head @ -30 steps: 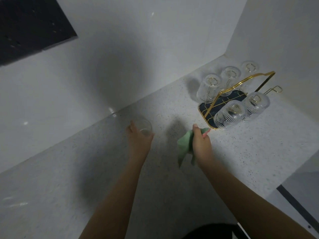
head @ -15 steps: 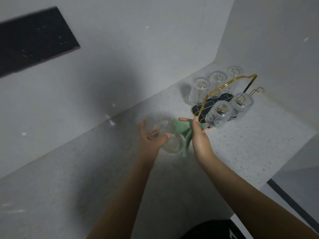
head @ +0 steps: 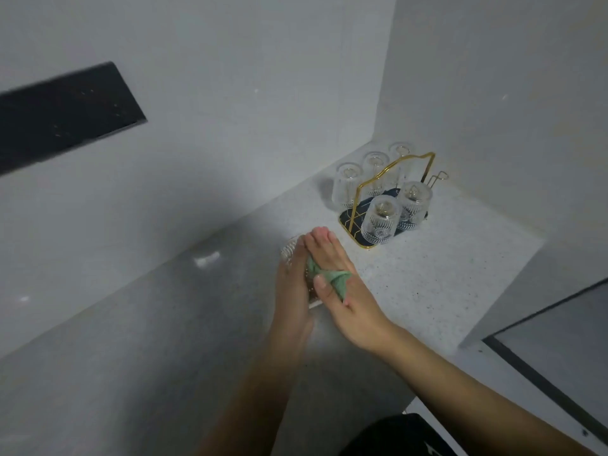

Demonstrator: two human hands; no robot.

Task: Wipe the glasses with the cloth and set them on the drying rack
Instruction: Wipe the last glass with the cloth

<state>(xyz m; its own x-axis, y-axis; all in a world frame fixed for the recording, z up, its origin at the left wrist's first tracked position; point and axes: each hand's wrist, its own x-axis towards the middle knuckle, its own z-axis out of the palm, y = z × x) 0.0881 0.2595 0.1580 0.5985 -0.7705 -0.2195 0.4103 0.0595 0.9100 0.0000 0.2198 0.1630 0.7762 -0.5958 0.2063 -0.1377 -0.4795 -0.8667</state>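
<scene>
A pale speckled countertop (head: 411,281) runs into a corner formed by 2 plain grey walls; a dark rectangular panel (head: 59,116) is set into the left wall. At the right, the counter ends at a straight edge beside a lower grey surface with a dark border (head: 543,373). The near and left parts of the counter lie in shadow and are bare, leaving open room there; the lit stretch between the hands and the corner is narrower.

In the corner stands the drying rack (head: 393,195), a gold wire frame on a dark tray. 5 ribbed glasses (head: 380,220) sit upside down on its prongs, 3 behind and 2 in front, and 1 gold prong (head: 437,177) at the far right stands free.

Just in front of the rack, above the counter, the left hand (head: 292,291) wraps around a ribbed glass (head: 289,253), which lies tilted and mostly hidden between the palms. The right hand (head: 342,284) presses a green cloth (head: 332,278) against that glass, fingers straight and held together, thumb pinning a fold of cloth. The fingertips reach near the tray's front edge.
</scene>
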